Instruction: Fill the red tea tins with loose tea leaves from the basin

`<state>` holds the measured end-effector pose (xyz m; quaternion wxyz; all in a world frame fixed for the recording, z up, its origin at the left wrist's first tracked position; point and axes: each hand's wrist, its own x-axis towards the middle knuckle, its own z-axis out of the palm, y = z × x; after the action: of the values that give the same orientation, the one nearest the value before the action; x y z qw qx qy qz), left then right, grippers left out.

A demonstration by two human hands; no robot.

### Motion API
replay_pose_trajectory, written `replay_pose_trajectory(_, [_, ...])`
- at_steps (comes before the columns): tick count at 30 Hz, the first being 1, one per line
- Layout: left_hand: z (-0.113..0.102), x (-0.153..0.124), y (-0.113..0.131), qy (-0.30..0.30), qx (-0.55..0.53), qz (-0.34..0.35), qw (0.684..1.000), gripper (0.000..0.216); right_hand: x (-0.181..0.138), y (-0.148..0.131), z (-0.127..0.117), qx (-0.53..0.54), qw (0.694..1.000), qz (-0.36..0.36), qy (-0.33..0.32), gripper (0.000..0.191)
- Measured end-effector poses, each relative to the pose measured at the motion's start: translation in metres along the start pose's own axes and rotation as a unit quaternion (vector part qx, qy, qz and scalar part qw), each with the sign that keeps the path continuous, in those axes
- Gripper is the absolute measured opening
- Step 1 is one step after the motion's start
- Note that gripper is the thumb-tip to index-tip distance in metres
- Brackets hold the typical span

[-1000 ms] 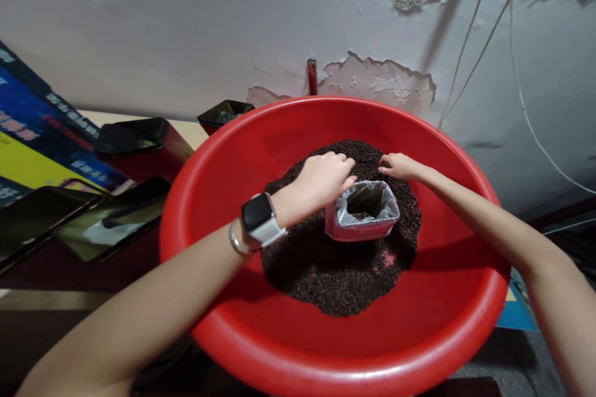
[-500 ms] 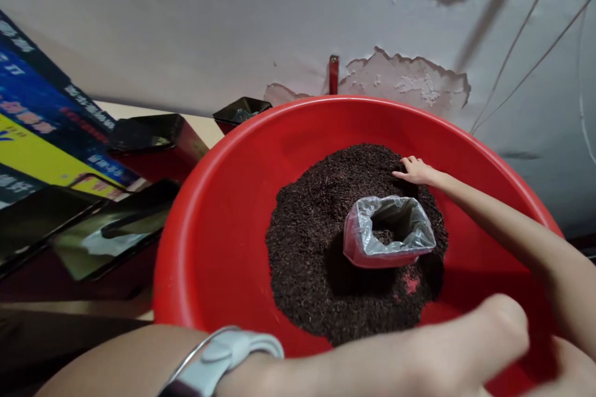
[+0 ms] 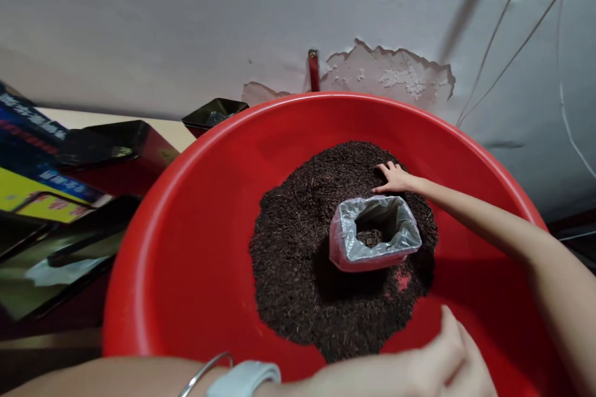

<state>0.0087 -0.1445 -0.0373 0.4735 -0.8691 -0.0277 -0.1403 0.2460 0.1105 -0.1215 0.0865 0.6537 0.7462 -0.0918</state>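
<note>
A wide red plastic basin (image 3: 195, 248) holds a heap of dark, dry, loose shreds (image 3: 288, 242) that look like tea leaves. On the heap stands a reddish container lined with a clear plastic bag (image 3: 342, 242), its top open and some of the dark shreds inside. Just behind it, my right hand (image 3: 393, 178) rests on the heap's far right edge, fingers spread. My left hand (image 3: 449, 360), with a pale watch strap and a bangle on that wrist, crosses the near side of the basin. Its fingers bend down, and the bottom of the frame cuts off their tips.
Left of the basin are several dark open boxes, among them a red-sided one (image 3: 139, 161) and a small one (image 3: 214, 115) behind. A printed blue and yellow panel (image 3: 41, 155) leans there. Behind rises a peeling wall (image 3: 186, 31) with hanging cords (image 3: 507, 31).
The view has shifted, so the basin sits further left. My right hand has slid slightly left over the heap. My left hand has drawn back lower and to the left.
</note>
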Motion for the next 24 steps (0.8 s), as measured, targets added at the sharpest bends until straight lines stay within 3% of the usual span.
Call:
replay_pose_trajectory(3, [0.016,-0.006,-0.025,0.116,-0.226,-0.013,0.967,0.027,-0.007,-0.008,0.007,-0.021,0.999,0.005,0.046,0.07])
replay_pose_trajectory(9, [0.026,-0.004,-0.062,0.08,-0.308,-0.026,0.948,0.022,-0.012,-0.019,0.003,-0.036,0.996,0.012,0.075,0.048])
replay_pose_trajectory(11, [0.034,-0.005,-0.074,0.047,-0.312,-0.081,0.946,0.023,-0.013,-0.022,-0.006,-0.035,0.996,0.012,0.077,0.047])
replay_pose_trajectory(13, [0.046,-0.007,-0.089,-0.023,-0.301,-0.2,0.932,0.026,-0.016,-0.026,-0.02,-0.027,0.995,0.008,0.096,0.046])
replay_pose_trajectory(15, [0.06,-0.012,-0.105,-0.119,-0.272,-0.344,0.891,0.031,-0.024,-0.032,-0.04,0.001,0.991,0.001,0.136,0.044])
replay_pose_trajectory(17, [0.073,-0.017,-0.12,-0.205,-0.245,-0.442,0.838,0.035,-0.039,-0.041,-0.062,0.046,0.982,-0.022,0.184,0.039])
replay_pose_trajectory(20, [0.09,-0.025,-0.132,-0.276,-0.226,-0.501,0.788,0.04,-0.076,-0.061,-0.088,0.104,0.966,-0.092,0.218,0.032])
replay_pose_trajectory(24, [0.107,-0.031,-0.133,-0.31,-0.236,-0.503,0.772,0.041,-0.128,-0.087,-0.093,0.1,0.961,-0.153,0.206,0.031])
